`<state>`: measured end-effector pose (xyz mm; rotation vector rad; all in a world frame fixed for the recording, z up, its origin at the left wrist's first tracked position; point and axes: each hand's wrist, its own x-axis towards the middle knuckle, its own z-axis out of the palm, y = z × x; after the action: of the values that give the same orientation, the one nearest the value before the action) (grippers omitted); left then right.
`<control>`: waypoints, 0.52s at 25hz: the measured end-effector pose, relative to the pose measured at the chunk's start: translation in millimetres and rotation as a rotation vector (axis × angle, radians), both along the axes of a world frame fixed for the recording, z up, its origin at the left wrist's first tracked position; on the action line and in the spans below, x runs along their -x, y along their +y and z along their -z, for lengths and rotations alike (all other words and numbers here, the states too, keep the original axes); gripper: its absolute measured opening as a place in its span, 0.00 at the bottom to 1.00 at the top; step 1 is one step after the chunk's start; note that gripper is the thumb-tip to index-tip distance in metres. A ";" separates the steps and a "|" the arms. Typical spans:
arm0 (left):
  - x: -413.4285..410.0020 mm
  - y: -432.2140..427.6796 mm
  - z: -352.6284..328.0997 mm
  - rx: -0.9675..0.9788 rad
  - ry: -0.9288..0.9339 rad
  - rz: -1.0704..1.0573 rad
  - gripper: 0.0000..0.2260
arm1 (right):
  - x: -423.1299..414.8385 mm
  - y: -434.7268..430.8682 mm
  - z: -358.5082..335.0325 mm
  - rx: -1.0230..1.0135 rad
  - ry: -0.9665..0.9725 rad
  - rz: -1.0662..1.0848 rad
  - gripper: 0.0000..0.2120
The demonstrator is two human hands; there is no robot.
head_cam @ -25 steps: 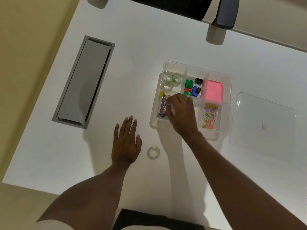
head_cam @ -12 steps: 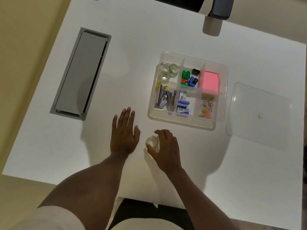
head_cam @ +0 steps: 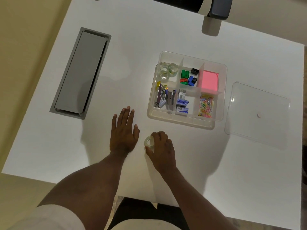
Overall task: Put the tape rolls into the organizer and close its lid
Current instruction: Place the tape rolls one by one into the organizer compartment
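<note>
A clear plastic organizer (head_cam: 222, 90) with several compartments stands open on the white table. Three clear tape rolls (head_cam: 167, 71) lie in its far left compartment. One more clear tape roll (head_cam: 149, 141) is near the front of the table, and my right hand (head_cam: 162, 150) is closed around it from the right, thumb and fingers pinching its sides. My left hand (head_cam: 123, 130) lies flat on the table, fingers spread, just left of that roll. The clear lid (head_cam: 256, 113) lies flat on the table to the right of the organizer.
The other compartments hold staplers and staple boxes (head_cam: 172, 100), sharpeners (head_cam: 189, 76), pink sticky notes (head_cam: 209, 79) and coloured paper clips (head_cam: 206, 106). A grey cable hatch (head_cam: 81, 73) is set into the table at left. A chair armrest (head_cam: 219, 9) pokes over the far edge.
My right hand left the organizer, came back toward me to the loose tape roll and has closed on it. The left hand has stayed flat.
</note>
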<state>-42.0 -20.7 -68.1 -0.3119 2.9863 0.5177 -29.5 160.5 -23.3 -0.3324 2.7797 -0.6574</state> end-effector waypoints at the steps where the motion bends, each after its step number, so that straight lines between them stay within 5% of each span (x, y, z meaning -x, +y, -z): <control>1: -0.3 0.0 0.3 0.004 -0.001 0.002 0.29 | 3.1 -1.3 -2.3 0.019 0.003 -0.002 0.27; 13: 1.0 -0.4 -2.9 -0.017 -0.016 0.000 0.29 | 172.4 14.7 -69.2 0.300 0.220 0.115 0.23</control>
<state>-43.0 -21.1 -65.1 -0.3135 2.9646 0.5382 -202.0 175.3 45.9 -0.3215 2.9216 -1.1353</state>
